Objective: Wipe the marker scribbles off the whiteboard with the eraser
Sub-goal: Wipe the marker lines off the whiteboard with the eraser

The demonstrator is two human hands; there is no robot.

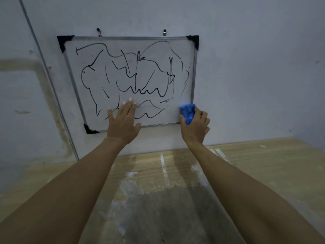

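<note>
Whiteboard work, seen from the head camera: a rectangular white marker board with a thin metal frame and black plastic corners (130, 38) hangs from two small hooks (164, 32) on a pale grey wall (246, 50), its long axis running left to right above a worn wooden tabletop (263, 164). Black marker scribbles (139, 58) loop over nearly the whole face, so the wiping looks barely begun. The right hand (195, 127) grips a crumpled-looking blue eraser (187, 112), fingers curled round it and thumb on its left side, pressing it against the board's lower right corner. The eraser's long axis stands roughly upright, its top tipped slightly toward the board's right edge. From there almost every stroke lies up and to the left, so the right hand is the nearer one for the sweep. The left hand (123, 124) lies flat on the lower middle of the board, fingers (129, 106) straight and close together, thumb out, likely steadying it.
</note>
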